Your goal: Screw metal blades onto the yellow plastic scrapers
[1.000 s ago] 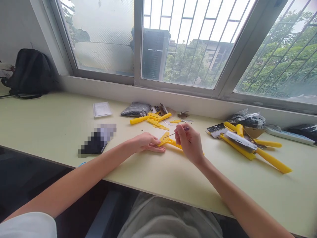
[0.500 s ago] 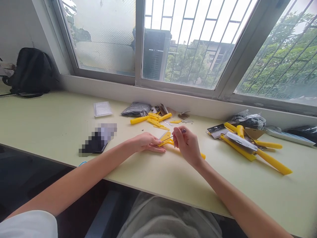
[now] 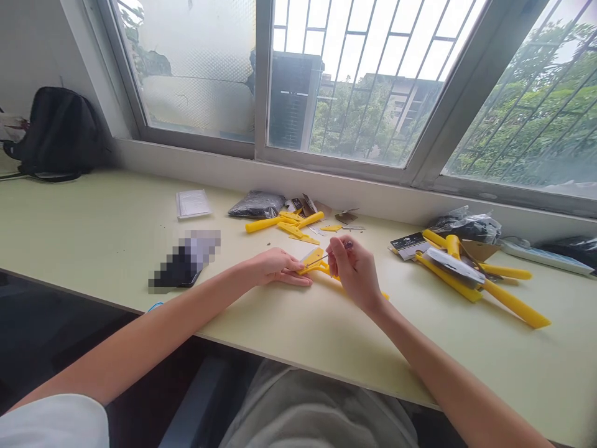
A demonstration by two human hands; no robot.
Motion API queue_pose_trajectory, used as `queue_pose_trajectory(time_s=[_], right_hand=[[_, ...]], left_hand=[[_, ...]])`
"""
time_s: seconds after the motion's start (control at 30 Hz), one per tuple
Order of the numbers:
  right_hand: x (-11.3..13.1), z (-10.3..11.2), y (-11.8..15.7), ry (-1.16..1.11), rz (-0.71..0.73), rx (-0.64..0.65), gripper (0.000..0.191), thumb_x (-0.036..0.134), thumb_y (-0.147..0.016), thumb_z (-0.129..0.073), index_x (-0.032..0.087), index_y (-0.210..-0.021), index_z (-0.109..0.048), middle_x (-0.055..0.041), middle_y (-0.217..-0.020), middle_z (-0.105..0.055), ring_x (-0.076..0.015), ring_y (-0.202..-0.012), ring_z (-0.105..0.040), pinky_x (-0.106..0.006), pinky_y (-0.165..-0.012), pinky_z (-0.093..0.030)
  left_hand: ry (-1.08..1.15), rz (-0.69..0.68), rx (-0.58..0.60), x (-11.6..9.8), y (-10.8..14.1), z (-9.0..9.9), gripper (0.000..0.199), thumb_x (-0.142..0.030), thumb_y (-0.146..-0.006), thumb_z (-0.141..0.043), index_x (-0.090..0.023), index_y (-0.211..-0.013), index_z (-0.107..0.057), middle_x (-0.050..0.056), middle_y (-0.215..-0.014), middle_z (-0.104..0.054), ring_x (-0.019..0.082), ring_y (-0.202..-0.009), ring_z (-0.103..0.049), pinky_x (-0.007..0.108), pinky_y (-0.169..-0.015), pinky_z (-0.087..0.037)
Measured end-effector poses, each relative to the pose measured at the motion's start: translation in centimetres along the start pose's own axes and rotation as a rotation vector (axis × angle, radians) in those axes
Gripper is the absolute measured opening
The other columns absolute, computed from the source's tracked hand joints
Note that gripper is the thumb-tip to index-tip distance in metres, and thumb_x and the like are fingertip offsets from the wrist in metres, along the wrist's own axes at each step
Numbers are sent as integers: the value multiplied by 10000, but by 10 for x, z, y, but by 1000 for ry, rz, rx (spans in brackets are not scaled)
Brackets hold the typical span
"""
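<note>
A yellow scraper [image 3: 317, 260] with a long handle lies on the table in front of me, its head turned to the left. My left hand [image 3: 280, 269] grips the left edge of that head between thumb and fingers. In my right hand [image 3: 353, 270] is a screwdriver [image 3: 321, 258], its dark handle inside my closed fingers. The thin shaft slants down to the left, and its tip is at the scraper head near my left thumb. My right hand and wrist cover part of the scraper's handle.
Yellow scraper parts [image 3: 291, 224] and small blades lie behind my hands, beside a plastic-wrapped dark packet [image 3: 256, 204]. More yellow scrapers [image 3: 466, 274] are piled at right. A pixelated phone-like object [image 3: 186, 264] and a white square packet [image 3: 193, 204] lie left. A black backpack [image 3: 65, 134] stands far left.
My right hand has shifted very slightly to the right with the screwdriver. My left hand stays in place on the scraper head.
</note>
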State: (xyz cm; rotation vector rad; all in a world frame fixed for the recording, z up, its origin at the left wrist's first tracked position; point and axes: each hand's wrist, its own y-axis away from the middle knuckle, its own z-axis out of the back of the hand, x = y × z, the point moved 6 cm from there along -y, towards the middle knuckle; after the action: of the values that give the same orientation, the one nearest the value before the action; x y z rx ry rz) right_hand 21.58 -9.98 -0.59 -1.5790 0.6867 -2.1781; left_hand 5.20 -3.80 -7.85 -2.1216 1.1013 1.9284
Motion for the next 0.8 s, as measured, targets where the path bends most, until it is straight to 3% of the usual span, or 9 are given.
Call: queue_pose_trajectory(time_s=[0.8], right_hand=[[-4,1,-1,-24,-49,-49,438,617,-959,-521,218,-778,-540,43,-581,-516,-103,-444,-489,-249,-476,-422]], left_hand=[[-13,-22,23,0,-1,0,126,-151,-796,-770,-49,-840,-711,232,-1080,-732,306,-1028,-745,276,-954,-599]])
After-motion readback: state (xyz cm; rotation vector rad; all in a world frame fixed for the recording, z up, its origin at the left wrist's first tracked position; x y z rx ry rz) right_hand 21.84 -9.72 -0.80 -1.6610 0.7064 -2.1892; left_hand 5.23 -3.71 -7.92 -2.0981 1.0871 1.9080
